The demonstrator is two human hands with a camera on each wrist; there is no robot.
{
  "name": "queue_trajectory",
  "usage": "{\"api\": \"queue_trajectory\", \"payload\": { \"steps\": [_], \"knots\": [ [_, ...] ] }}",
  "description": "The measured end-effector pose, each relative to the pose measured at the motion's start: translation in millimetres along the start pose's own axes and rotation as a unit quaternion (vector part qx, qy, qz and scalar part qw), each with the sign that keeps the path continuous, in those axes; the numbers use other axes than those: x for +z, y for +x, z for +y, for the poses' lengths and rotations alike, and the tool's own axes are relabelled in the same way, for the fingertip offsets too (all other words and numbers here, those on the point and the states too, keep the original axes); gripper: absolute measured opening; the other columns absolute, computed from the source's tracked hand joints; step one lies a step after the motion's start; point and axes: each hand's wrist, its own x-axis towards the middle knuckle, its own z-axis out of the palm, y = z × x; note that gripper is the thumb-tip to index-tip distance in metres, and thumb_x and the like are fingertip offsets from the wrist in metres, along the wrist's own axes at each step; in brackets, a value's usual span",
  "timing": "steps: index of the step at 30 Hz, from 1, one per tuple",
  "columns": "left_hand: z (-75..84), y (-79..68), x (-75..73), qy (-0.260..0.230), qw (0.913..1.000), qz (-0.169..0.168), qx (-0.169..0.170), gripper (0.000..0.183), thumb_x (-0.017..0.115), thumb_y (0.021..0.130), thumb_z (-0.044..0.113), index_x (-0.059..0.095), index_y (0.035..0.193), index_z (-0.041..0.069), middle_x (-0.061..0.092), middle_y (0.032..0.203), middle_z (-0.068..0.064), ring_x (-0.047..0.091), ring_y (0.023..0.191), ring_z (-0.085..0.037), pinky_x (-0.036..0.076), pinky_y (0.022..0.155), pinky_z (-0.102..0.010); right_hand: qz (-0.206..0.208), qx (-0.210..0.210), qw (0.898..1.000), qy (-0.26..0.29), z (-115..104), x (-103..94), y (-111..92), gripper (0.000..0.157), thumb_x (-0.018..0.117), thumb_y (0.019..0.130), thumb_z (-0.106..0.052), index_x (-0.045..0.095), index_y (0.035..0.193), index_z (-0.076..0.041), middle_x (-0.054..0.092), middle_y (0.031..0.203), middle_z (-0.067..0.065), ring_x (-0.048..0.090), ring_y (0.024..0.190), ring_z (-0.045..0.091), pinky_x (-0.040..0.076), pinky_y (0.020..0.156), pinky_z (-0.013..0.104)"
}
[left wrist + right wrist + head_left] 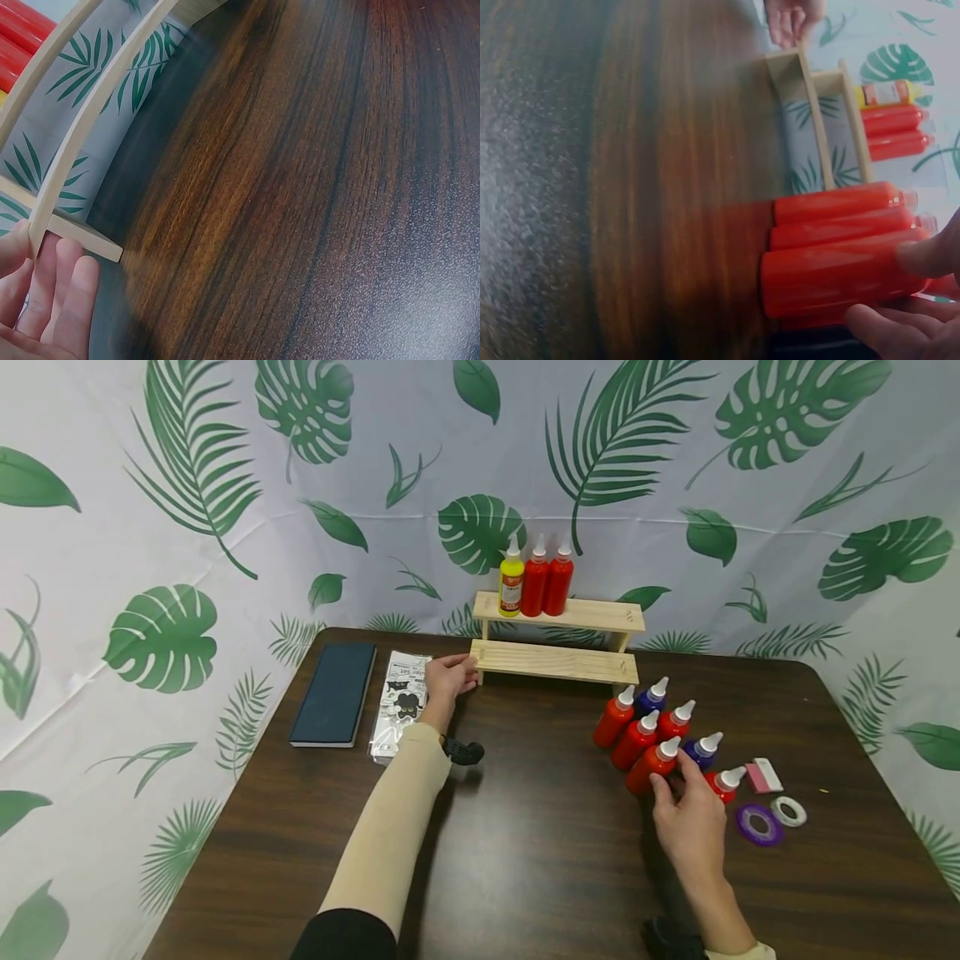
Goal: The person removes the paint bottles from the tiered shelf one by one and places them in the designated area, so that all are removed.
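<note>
My left hand point(450, 677) pinches the left end of the lower board of a two-step wooden rack point(555, 661), thumb above and fingers below in the left wrist view. With my right hand point(693, 818) I hold a red squeeze bottle point(651, 768) between thumb and fingers; its white nozzle points up. Beside it stand other red bottles point(633, 742) and two dark blue bottles point(651, 700), in a cluster right of the rack. The rack's upper board carries a yellow bottle point(511, 583) and two red bottles point(558, 583).
Left of the rack lie a dark blue notebook point(333, 695) and a packaged ruler set point(397, 706). Far right are a pink-and-white eraser point(765, 775), a purple tape roll point(759, 825) and a white tape roll point(789, 812). A leaf-print cloth point(405, 435) hangs behind the table.
</note>
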Motion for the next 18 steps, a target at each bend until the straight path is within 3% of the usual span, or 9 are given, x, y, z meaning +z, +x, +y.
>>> {"api": "queue_trajectory", "payload": {
  "steps": [6, 14, 18],
  "knots": [
    [-0.5, 0.5, -0.8, -0.004, 0.9999, -0.010, -0.002, 0.020, 0.075, 0.084, 0.015, 0.073, 0.103, 0.006, 0.073, 0.083, -0.013, 0.071, 0.067, -0.019, 0.060, 0.064, -0.032, -0.012, -0.001, 1.000, -0.009, -9.7, -12.0, -0.5, 0.054, 0.068, 0.089, -0.011, 0.048, 0.139, -0.005, 0.056, 0.132, 0.021, 0.063, 0.106, 0.039, 0.052, 0.084, 0.050],
    [-0.9, 3.0, -2.5, -0.004, 1.0000, -0.002, -0.006, 0.018, 0.075, 0.084, 0.014, 0.074, 0.101, 0.006, 0.072, 0.080, -0.013, 0.070, 0.064, -0.018, 0.060, 0.059, -0.031, 0.056, -0.062, 0.996, 0.001, -40.0, -37.2, 6.1, 0.051, 0.072, 0.086, -0.015, 0.055, 0.133, -0.009, 0.062, 0.125, 0.013, 0.066, 0.102, 0.035, 0.051, 0.074, 0.024],
    [-1.9, 5.8, -1.1, -0.002, 1.0000, -0.006, -0.005, 0.019, 0.075, 0.084, 0.013, 0.074, 0.101, 0.005, 0.072, 0.080, -0.013, 0.069, 0.061, -0.016, 0.059, 0.056, -0.028, 0.076, -0.089, 0.993, 0.015, -65.2, -48.7, 20.6, 0.049, 0.071, 0.087, -0.020, 0.056, 0.134, -0.014, 0.063, 0.125, 0.011, 0.066, 0.102, 0.033, 0.053, 0.079, 0.034]
  ]
}}
